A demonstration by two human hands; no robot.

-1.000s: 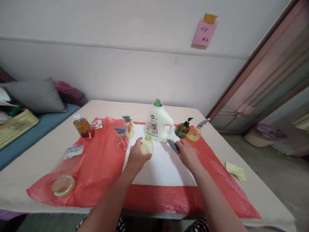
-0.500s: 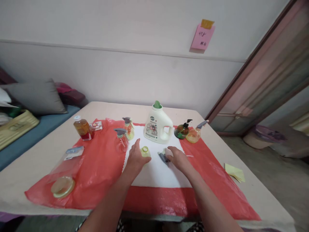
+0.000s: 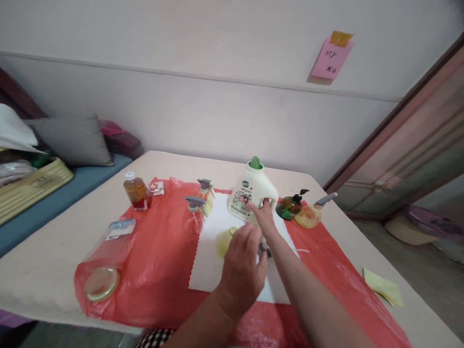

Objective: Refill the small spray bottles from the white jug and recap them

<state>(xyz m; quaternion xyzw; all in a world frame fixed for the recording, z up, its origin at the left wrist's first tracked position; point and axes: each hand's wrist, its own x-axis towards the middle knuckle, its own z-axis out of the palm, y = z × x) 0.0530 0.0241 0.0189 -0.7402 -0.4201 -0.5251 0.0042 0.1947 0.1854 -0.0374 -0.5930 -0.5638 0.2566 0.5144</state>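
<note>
My right hand [image 3: 265, 216] is closed on the handle of a cream detergent jug [image 3: 242, 195], with the thumb stretched out along its side. The jug stands upright, a green piece in its uncapped mouth. Nearer to me, my left hand [image 3: 243, 266] hovers with bent fingers, the thumb apart from them and nothing visible in it. Just beyond it a small yellow-green bottle [image 3: 223, 244], without its top, stands on a white sheet [image 3: 205, 270]. A grey spray head [image 3: 266, 250] lies between my arms, mostly hidden.
Two spray bottles [image 3: 194, 221] stand left of the sheet. A dark green pump bottle [image 3: 288, 209] and another spray bottle [image 3: 309, 216] are at the right. An amber bottle [image 3: 136, 192], a round lid [image 3: 101, 283], red plastic [image 3: 159, 270] and yellow notes [image 3: 382, 286] lie around.
My right hand has set down the spray head and moved forward to the jug's handle. My left hand has let go of the small bottle and moved right. The view has turned slightly left.
</note>
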